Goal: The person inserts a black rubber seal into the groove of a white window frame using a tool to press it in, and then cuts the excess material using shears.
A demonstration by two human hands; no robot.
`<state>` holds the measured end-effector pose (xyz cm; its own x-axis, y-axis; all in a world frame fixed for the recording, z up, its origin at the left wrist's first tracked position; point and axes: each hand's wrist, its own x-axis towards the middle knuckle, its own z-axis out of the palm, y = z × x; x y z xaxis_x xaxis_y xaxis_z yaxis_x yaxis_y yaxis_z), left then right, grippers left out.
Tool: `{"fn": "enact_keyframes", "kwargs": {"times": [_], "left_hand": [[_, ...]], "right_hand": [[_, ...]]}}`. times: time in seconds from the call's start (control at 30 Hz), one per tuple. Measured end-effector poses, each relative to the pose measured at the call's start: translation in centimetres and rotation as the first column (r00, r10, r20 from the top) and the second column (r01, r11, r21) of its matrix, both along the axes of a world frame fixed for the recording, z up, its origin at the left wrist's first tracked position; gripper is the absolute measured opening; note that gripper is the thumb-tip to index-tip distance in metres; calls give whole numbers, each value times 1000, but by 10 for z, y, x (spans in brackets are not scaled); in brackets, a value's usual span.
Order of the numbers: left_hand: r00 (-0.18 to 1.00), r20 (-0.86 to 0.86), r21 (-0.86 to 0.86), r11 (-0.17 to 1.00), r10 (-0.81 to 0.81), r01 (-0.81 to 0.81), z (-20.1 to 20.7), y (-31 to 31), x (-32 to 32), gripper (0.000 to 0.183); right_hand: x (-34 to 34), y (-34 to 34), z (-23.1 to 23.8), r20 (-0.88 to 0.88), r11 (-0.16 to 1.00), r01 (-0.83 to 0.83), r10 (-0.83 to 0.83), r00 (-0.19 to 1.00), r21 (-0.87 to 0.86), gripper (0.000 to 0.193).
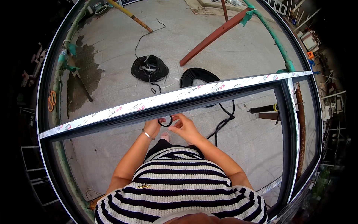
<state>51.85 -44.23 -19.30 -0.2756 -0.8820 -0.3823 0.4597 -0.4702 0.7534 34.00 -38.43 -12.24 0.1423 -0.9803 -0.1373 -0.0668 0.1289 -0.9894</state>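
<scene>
A short black rubber strip (171, 121), bent into a loop, is between my hands just below the middle rail of a large window frame (179, 92). My left hand (152, 127), with a silver bangle at the wrist, is closed on the strip's left side; the rail partly hides its fingers. From the other side my right hand (185, 128) grips the strip with bent fingers, its thumb a little apart. The frame is dark with white printed protective film along its faces, and both forearms show through its lower opening.
Beyond the rail lie a tangled black strip bundle (150, 68) and a flat black coil (197, 75) on the grey floor. A reddish-brown beam (214, 37) slants at the right. Green-painted poles (274, 39) run along the frame's sides. A black-and-yellow tube-shaped tool (264, 109) is at right; orange-handled scissors (52, 100) hang left.
</scene>
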Motion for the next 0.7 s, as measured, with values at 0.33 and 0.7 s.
{"fn": "enact_keyframes", "kwargs": {"times": [0.33,0.7], "left_hand": [[976,-33,115,969,-214,217,11,-7,-54,28],[473,815,-508,807,336,302,-50,-74,71,20]], "right_hand": [[-85,29,-21,451,697,390,-699,555,602,26],[-195,80,-28,439,469,776,-855,278,422,40]]}}
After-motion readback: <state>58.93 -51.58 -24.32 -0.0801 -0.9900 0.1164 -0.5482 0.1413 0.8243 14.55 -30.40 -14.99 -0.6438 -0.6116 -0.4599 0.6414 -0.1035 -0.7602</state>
